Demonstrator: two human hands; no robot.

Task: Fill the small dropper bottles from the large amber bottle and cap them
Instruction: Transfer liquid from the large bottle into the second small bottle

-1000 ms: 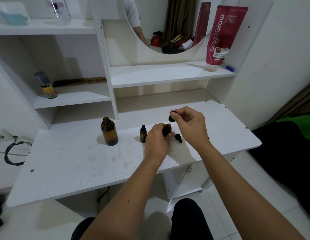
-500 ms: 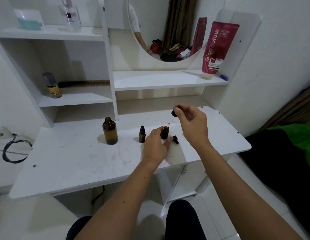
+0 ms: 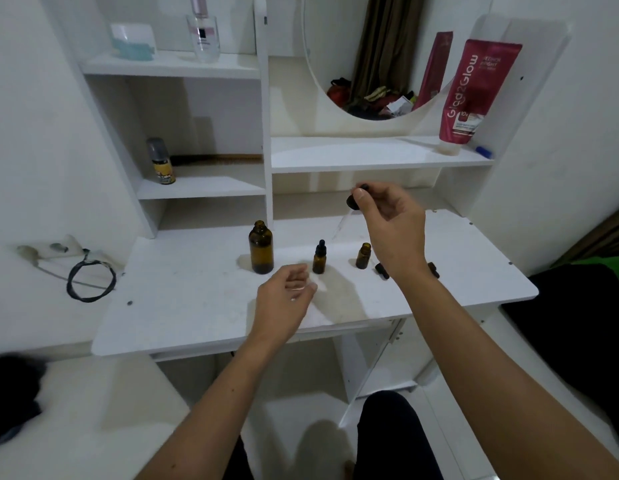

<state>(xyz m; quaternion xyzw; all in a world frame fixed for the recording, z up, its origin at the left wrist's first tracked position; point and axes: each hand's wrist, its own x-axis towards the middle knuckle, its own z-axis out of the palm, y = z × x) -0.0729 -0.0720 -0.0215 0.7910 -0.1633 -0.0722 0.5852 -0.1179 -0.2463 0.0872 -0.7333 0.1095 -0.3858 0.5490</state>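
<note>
The large amber bottle (image 3: 261, 250) stands uncapped on the white desk (image 3: 197, 306). To its right stands a small dropper bottle (image 3: 319, 258) with its black cap on. Further right stands another small amber bottle (image 3: 363, 255), open on top. My right hand (image 3: 391, 223) hovers above it and pinches a black dropper cap (image 3: 353, 201), its thin glass pipette slanting down to the left. My left hand (image 3: 287, 294) floats empty in front of the bottles, fingers loosely curled. Two black dropper caps (image 3: 381, 270) (image 3: 433, 269) lie on the desk beside my right wrist.
Behind the desk a white shelf unit holds a red tube (image 3: 474, 95), a small spray can (image 3: 161, 161), a comb (image 3: 218, 158) and a clear perfume bottle (image 3: 203, 36). A round mirror (image 3: 370, 64) hangs above. A black cable loop (image 3: 89, 280) lies left.
My left hand let go of the open small bottle and drew back towards me and left. My right hand lifted the dropper cap higher above that bottle.
</note>
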